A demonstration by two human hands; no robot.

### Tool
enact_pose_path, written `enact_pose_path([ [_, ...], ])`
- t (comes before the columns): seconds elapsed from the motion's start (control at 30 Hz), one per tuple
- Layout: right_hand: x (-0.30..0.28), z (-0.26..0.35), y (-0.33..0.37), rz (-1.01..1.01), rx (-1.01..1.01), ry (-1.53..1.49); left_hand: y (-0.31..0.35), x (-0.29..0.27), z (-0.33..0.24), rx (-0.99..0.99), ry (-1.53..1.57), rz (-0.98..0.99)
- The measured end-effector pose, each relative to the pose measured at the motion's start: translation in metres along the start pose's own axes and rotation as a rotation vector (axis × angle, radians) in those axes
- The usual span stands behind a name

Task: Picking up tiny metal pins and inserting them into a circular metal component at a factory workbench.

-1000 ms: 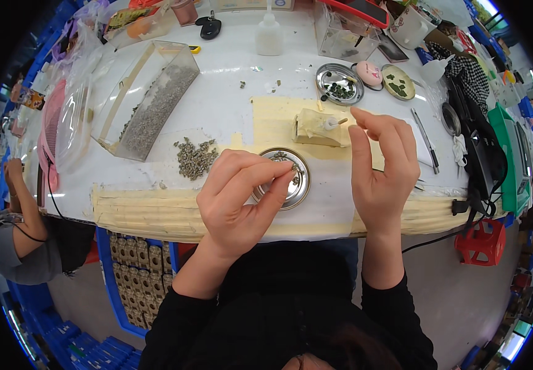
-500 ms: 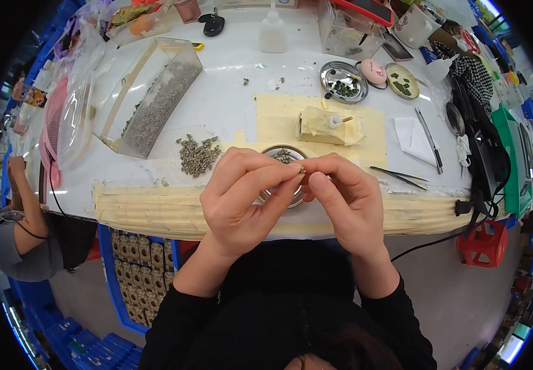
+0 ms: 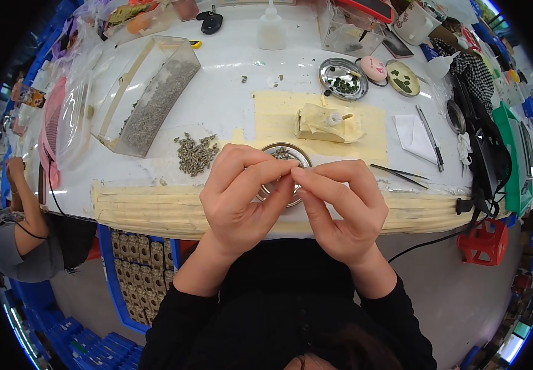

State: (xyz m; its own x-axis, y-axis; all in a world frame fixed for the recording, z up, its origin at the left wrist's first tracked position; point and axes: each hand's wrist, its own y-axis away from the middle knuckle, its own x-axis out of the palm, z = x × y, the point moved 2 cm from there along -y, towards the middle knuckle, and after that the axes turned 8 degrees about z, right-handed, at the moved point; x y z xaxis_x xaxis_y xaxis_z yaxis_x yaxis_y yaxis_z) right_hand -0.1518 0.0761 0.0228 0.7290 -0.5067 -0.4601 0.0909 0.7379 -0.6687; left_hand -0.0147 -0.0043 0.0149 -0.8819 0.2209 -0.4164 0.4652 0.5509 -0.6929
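Observation:
Above a round metal dish [image 3: 304, 156], my left hand [image 3: 240, 198] and my right hand [image 3: 348, 213] meet at the fingertips. Each is closed in a pinch of thumb and forefinger. Whatever they hold between them is too small and covered to make out. Small grey metal parts [image 3: 283, 153] lie in the dish, partly behind my fingers. Left of my left hand, a loose pile of the same kind of small metal parts [image 3: 194, 154] rests on the white table [image 3: 229, 105].
A clear bin [image 3: 161, 98] of small grey parts lies at the left. Ahead sits a tape-wrapped block [image 3: 328, 123] with a peg. Tweezers [image 3: 399, 174], a pen-like tool [image 3: 429, 137] and a dish of dark green pieces [image 3: 343, 79] are to the right. A white squeeze bottle [image 3: 271, 31] stands at the back.
My right fingers have turned and come closer to the left fingertips. The small metal piece that showed between them is now covered. My left hand has barely moved.

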Motion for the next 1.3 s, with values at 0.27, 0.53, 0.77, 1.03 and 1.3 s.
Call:
enact_pose_path([
  [0.27, 0.003, -0.009, 0.008, 0.105, 0.338, -0.428, 0.0, -0.002, 0.0, 0.013, 0.029, 0.006],
  [0.53, 0.005, -0.017, 0.014, 0.189, 0.659, -1.058, -0.002, -0.002, -0.002, 0.043, 0.026, 0.038],
  [0.77, 0.001, -0.009, 0.008, 0.037, 0.468, -0.654, -0.001, -0.001, -0.002, 0.008, 0.011, 0.034],
  [1.03, 0.0, -0.005, 0.005, -0.008, 0.117, -0.076, 0.001, 0.0, 0.0, -0.027, 0.021, 0.02],
  [1.3, 0.008, -0.013, 0.016, 0.098, 0.568, -0.87, -0.001, -0.001, 0.0, 0.009, 0.04, 0.038],
])
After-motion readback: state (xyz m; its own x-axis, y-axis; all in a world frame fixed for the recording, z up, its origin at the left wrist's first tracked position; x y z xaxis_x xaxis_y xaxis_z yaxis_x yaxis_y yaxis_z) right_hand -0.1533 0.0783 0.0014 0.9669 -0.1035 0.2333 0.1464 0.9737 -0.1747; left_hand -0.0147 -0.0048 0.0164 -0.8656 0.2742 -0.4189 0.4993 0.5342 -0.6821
